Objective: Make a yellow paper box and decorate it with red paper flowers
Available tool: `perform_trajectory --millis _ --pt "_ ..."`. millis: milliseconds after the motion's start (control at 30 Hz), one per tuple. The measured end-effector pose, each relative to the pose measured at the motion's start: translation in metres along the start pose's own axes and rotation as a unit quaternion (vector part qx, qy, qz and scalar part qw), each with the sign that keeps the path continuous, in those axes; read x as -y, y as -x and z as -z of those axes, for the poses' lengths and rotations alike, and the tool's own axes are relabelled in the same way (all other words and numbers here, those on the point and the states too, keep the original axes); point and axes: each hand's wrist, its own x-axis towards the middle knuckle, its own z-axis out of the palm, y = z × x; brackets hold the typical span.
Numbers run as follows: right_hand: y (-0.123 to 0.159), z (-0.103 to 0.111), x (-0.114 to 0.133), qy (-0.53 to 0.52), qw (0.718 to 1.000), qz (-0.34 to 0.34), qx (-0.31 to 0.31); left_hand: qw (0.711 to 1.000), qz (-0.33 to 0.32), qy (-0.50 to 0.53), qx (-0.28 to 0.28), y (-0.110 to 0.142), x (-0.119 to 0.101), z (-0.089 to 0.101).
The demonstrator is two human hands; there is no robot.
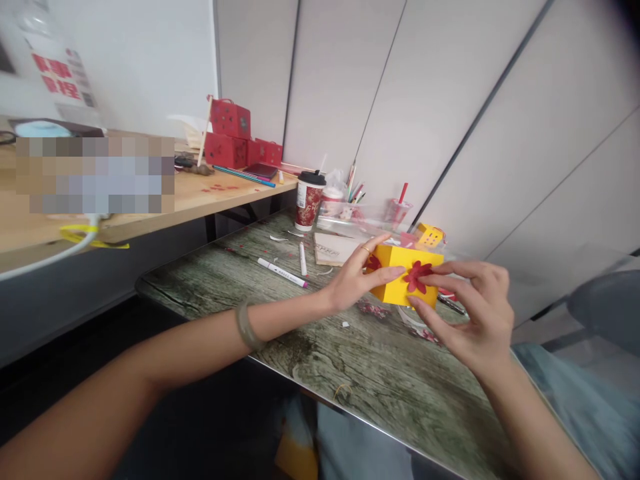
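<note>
A yellow paper box is held up above the dark wood-grain table. My left hand grips it from the left, with the thumb across the near face and the fingers behind. On that face sits a red paper flower, its petals partly raised. The fingertips of my right hand close on the flower's right side, while the thumb is at the box's lower edge. Part of a second red flower shows on the left face, beside my left thumb.
A marker and a white pen lie left of my hands. Farther back stand a lidded paper cup, a clear tray with pens and a smaller yellow box. Red boxes are stacked on the higher wooden desk.
</note>
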Motion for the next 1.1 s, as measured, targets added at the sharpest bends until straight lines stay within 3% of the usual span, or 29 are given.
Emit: perform_trajectory --millis 400,833,1100 --pt "0.0089 -0.0068 -0.0036 0.064 0.997 0.045 0.002 0.989 -0.078 -0.113 -0.046 0.0036 -0.0016 -0.0008" --pt "0.0095 -0.0074 -0.0009 0.063 0.996 0.068 0.007 0.984 -0.085 -0.155 -0.033 0.0060 -0.0047 -0.0009" --pt "0.0024 0.0024 -0.0018 0.024 0.999 0.049 0.003 0.998 -0.033 -0.052 -0.001 0.0006 -0.0055 0.0021"
